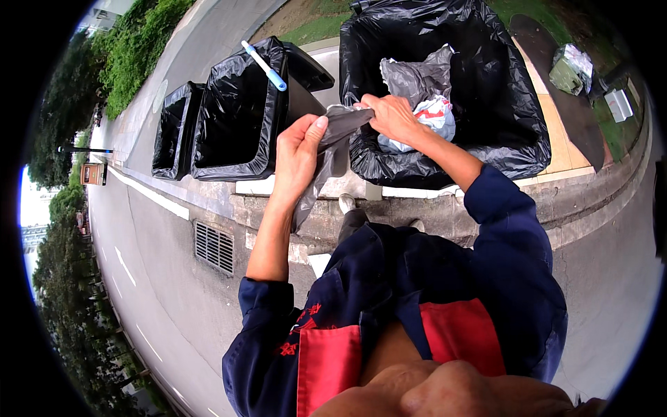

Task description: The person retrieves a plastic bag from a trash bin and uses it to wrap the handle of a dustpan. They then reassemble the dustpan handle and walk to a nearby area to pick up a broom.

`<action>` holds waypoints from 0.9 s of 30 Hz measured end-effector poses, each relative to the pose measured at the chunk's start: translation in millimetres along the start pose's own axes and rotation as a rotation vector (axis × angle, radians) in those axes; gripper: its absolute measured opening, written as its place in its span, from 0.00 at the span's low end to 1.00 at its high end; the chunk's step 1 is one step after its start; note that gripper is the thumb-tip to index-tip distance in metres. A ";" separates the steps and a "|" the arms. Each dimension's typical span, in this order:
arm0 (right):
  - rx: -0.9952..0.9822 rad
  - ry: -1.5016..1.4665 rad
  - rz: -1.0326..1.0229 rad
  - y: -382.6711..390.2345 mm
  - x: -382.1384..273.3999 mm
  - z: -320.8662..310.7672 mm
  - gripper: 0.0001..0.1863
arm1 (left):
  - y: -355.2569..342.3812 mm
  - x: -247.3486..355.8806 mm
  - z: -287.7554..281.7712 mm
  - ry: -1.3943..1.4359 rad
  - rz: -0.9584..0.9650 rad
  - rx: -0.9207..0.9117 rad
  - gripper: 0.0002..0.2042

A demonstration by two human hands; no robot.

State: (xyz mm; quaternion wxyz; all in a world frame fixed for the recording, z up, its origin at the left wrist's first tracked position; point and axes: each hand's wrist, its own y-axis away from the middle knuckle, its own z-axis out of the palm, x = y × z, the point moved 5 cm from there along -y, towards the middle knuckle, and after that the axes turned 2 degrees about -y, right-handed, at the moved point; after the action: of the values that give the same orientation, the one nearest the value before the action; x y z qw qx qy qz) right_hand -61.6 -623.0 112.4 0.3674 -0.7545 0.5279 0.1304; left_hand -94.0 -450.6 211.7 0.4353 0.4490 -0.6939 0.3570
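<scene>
Between my two hands stretches a thin grey plastic bag (345, 124), bunched up, with a loose end trailing below my left hand. My left hand (299, 147) pinches it between thumb and fingers, beside the middle bin. My right hand (390, 117) grips its other end over the left rim of the large bin. That large bin (511, 149) is lined with a black bag folded over its edge. Inside it lie a crumpled grey plastic bag (419, 75) and a white bag with red marks (436, 115), partly behind my right forearm.
Two smaller black-lined bins, the middle bin (240, 170) and the left bin (167, 170), stand left. A blue-and-white stick (264, 66) rests across the middle bin's rim. A stone kerb (445, 208) and drain grate (214, 247) border the road. Bagged rubbish (572, 69) lies at right.
</scene>
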 end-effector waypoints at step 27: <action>-0.124 0.296 0.225 -28.1 120.9 -84.2 0.30 | 144.0 -40.4 -167.4 0.469 -0.263 0.761 0.11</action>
State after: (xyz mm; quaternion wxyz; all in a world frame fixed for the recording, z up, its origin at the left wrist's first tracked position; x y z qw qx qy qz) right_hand -3.2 -761.2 112.0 0.2217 -0.7228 0.6483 0.0907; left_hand -172.3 -240.3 220.5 0.4264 0.5682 -0.3337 0.6197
